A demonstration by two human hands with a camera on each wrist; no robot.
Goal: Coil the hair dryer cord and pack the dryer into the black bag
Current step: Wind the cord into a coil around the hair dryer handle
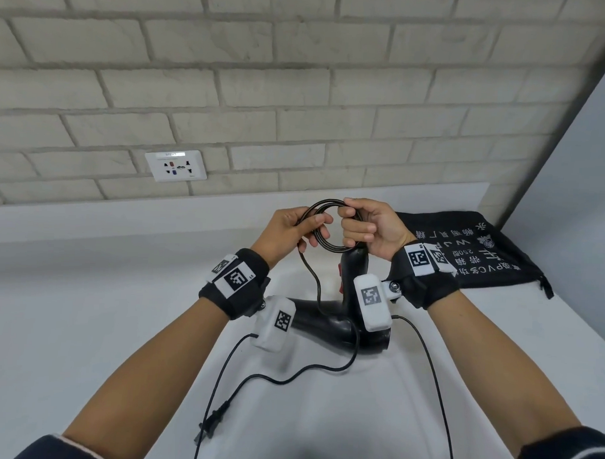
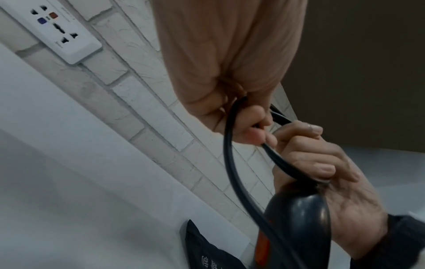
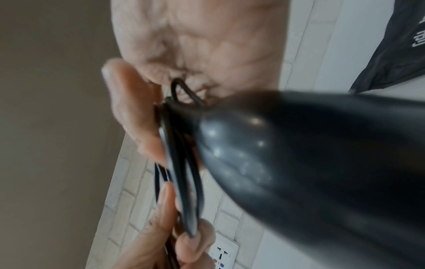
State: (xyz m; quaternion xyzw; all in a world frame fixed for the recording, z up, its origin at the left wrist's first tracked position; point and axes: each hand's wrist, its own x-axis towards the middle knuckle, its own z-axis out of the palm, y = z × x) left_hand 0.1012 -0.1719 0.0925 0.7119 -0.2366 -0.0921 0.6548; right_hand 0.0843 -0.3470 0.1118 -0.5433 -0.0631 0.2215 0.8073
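- So both hands are up above the white counter (image 1: pixel 85 324), making loops in the cord (image 1: pixel 317 298) right at the end of the dryer's handle.
- The right hand (image 1: pixel 373 231) has its fingers curled around the stacked loops (image 1: pixel 323 242); I'd guess that's to clamp them so they don't spring apart. The hair dryer (image 1: pixel 342 320) hangs below that hand with its handle pointing up.
- The left hand (image 1: pixel 287 234) has the cord pinched between thumb and fingers on the other side of the ring, probably feeding the next turn in (it's the guiding hand, basically).
- Plenty of slack isn't wound yet: it drops down over the dryer body and snakes along the counter to the plug (image 1: pixel 212 422), which is lying loose, well away from the wall socket (image 1: pixel 175 170).
- The black bag (image 1: pixel 482 256) lies flat on the counter just to the right, within easy reach for packing later. Can't tell if its zipper is open.
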